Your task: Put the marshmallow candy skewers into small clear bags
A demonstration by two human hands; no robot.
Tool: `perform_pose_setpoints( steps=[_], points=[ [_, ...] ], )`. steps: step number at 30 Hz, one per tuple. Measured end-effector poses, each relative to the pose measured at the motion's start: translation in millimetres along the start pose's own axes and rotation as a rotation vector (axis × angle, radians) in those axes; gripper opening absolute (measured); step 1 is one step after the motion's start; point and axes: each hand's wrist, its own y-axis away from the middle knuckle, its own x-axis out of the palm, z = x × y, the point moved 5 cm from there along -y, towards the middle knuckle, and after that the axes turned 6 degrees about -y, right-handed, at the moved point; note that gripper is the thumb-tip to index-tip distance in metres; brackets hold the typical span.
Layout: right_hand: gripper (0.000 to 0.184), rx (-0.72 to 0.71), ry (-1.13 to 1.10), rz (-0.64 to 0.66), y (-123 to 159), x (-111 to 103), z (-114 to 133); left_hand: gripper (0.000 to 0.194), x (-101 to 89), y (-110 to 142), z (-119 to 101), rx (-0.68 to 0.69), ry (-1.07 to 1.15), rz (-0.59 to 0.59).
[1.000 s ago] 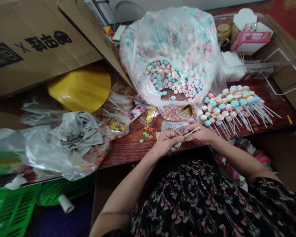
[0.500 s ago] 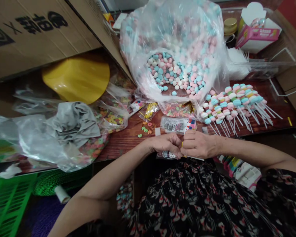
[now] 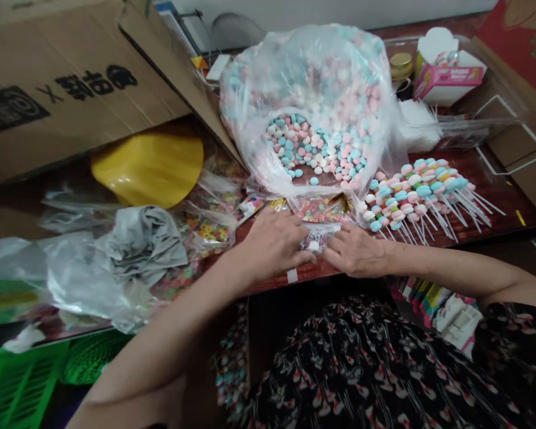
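Resting between the left hand (image 3: 277,241) and the right hand (image 3: 357,250), a small clear packet (image 3: 320,233) lies near the table (image 3: 511,199) edge, maybe so both can reach it. The right fingers look pinched on one end. The left hand curves at the other end – you can't tell if it grips. Past the right hand lie candy sticks (image 3: 422,187), stems pointing to the person, perhaps for easy picking. A little candy bag (image 3: 324,210) sits just ahead of both hands – a big sweets bag (image 3: 304,77) behind it. The left hand partly blocks some gold ties (image 3: 278,204).
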Motion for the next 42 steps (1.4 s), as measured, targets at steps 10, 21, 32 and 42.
perform_pose_setpoints(
  steps=[10,21,32,42],
  points=[
    [0.016,0.728,-1.23,-0.257,-11,17,-30,0.03,52.6,-12,40,-0.159,0.476,-0.49],
    [0.02,0.087,-0.171,-0.367,-31,51,31,0.062,90.0,93,35,-0.323,0.973,-0.465],
    [0.013,0.564,-1.609,0.296,-86,132,98,0.023,71.1,208,19,-0.167,0.05,-0.73],
    [0.011,0.399,-1.257,0.285,-66,125,83,0.035,106.5,292,78,-0.691,-0.337,-0.254]
  ],
)
